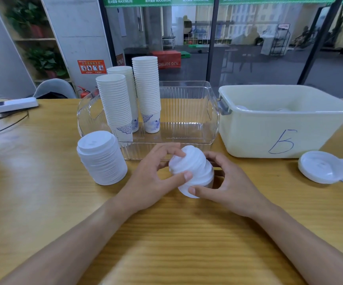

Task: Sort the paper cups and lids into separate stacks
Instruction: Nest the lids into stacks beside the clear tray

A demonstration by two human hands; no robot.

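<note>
Both hands hold a small uneven bundle of white lids [191, 167] just above the wooden table. My left hand [152, 177] grips its upper left side with thumb and fingers. My right hand [226, 186] grips the lower right side, thumb under the bundle. A tall neat stack of white lids [101, 159] stands on the table to the left. Three tall stacks of white paper cups [146, 91] with blue print stand in the left part of a clear plastic tray [189, 128]. Two loose lids [320, 167] lie on the table at the far right.
A cream plastic tub [279, 124] marked "B" stands at the right, with some lids dimly visible inside. A white power strip [15, 103] and dark cables lie at the far left. Glass partitions rise behind the table.
</note>
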